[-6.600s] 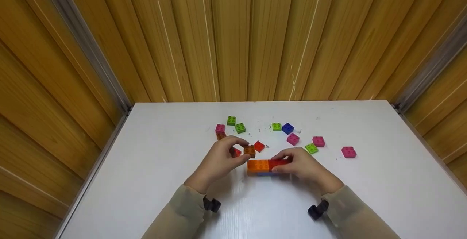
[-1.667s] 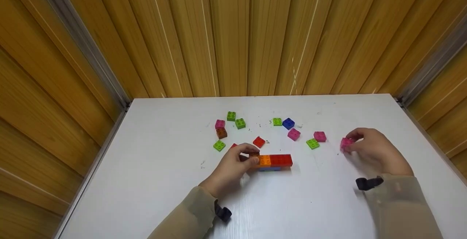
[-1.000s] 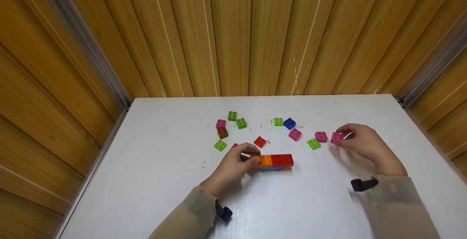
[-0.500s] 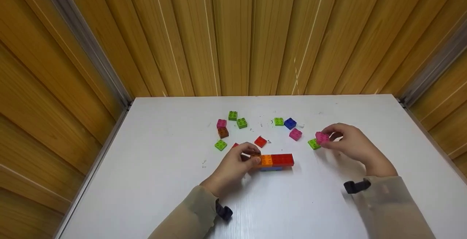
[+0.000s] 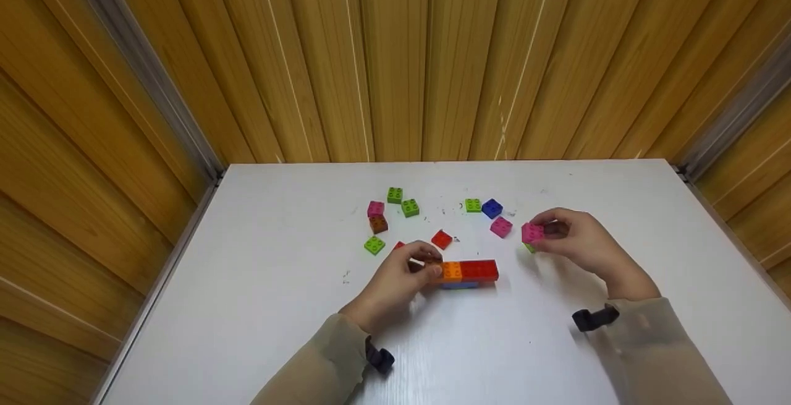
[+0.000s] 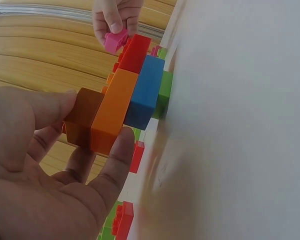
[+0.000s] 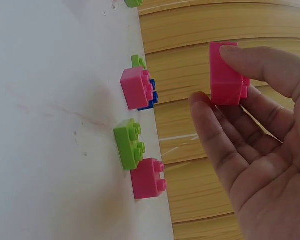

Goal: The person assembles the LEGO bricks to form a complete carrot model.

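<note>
My left hand (image 5: 401,275) grips the left end of a toy brick stack, thumb on a brown brick (image 6: 85,115) and a finger at the orange brick (image 6: 115,107) under it. Beside the orange brick is a red brick (image 5: 479,270) in the same layer. A blue brick (image 6: 146,90) and a green brick (image 6: 164,92) form the lower layers. My right hand (image 5: 578,244) pinches a pink brick (image 7: 225,75) between thumb and fingers, raised above the table. In the head view that brick overlaps a light green brick (image 7: 128,145); another pink brick (image 7: 146,179) behind is hidden there.
Across the white table (image 5: 278,219) lie several loose bricks. Left of the middle are green, pink and brown ones (image 5: 378,224), with a red brick (image 5: 441,239) behind the stack. A blue brick (image 5: 492,208) and a pink brick (image 5: 501,227) lie further right. Wood-patterned panels (image 5: 395,65) rise behind.
My left hand has set the brown brick onto the stack's orange end. My right hand left the stack, picked up the far-right pink brick and carried it leftward; my left hand has lately stayed still.
</note>
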Demonstrator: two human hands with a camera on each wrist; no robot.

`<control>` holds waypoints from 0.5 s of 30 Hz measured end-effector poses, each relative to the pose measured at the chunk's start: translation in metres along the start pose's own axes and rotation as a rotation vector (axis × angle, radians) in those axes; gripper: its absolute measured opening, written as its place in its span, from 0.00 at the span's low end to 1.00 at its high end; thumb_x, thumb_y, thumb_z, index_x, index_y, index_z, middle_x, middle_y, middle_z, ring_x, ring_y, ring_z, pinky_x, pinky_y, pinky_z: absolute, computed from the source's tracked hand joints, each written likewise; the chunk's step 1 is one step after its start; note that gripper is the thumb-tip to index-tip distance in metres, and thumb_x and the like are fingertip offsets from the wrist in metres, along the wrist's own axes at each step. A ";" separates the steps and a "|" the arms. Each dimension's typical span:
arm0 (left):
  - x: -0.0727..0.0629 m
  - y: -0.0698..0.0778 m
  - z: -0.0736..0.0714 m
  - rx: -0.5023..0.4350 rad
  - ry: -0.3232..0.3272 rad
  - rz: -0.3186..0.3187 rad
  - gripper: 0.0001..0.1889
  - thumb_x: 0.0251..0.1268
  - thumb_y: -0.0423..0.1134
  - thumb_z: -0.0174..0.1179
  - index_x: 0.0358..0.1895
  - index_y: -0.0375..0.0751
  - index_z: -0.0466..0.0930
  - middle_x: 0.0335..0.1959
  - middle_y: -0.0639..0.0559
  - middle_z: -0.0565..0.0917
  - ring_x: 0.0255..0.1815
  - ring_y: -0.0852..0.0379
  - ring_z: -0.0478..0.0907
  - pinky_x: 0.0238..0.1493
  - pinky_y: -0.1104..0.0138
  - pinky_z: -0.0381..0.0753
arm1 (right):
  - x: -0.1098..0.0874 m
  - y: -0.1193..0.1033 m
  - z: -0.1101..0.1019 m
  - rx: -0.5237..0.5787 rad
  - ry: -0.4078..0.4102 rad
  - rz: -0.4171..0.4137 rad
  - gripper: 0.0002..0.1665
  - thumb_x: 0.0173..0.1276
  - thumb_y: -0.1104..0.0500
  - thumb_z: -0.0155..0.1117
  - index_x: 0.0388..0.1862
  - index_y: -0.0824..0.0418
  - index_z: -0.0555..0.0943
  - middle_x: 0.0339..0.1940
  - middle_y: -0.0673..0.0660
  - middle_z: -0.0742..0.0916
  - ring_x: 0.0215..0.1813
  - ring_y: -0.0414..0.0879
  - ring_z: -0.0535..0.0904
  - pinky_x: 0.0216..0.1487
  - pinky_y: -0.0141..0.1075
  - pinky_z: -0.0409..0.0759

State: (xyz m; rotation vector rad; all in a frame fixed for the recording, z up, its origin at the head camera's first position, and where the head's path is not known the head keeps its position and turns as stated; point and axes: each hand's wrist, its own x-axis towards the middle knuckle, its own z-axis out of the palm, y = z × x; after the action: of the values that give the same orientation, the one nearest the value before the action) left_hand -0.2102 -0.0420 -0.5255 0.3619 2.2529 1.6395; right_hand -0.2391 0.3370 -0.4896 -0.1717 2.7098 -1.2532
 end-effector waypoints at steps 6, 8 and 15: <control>0.000 0.000 0.000 0.006 -0.001 0.001 0.11 0.84 0.44 0.69 0.62 0.51 0.88 0.62 0.55 0.87 0.58 0.48 0.82 0.57 0.61 0.86 | -0.001 -0.005 0.007 0.053 -0.021 -0.041 0.28 0.72 0.56 0.84 0.67 0.63 0.86 0.60 0.62 0.92 0.60 0.53 0.89 0.57 0.21 0.84; 0.000 -0.001 0.000 0.008 -0.001 0.000 0.11 0.84 0.44 0.69 0.62 0.51 0.88 0.61 0.55 0.87 0.57 0.48 0.82 0.55 0.62 0.87 | -0.001 -0.007 0.010 0.060 -0.025 -0.053 0.28 0.72 0.56 0.84 0.66 0.64 0.86 0.59 0.62 0.92 0.60 0.53 0.89 0.58 0.22 0.84; 0.000 0.000 0.000 0.023 -0.002 0.003 0.10 0.84 0.44 0.69 0.60 0.55 0.90 0.61 0.57 0.88 0.56 0.50 0.81 0.59 0.61 0.84 | 0.000 -0.013 0.021 0.057 -0.079 -0.057 0.28 0.72 0.52 0.85 0.65 0.59 0.87 0.60 0.60 0.91 0.60 0.54 0.87 0.58 0.24 0.85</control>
State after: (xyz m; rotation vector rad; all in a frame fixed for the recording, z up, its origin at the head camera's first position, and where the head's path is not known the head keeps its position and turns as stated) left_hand -0.2099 -0.0422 -0.5256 0.3725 2.2729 1.6146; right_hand -0.2345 0.3131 -0.4925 -0.2876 2.6167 -1.3088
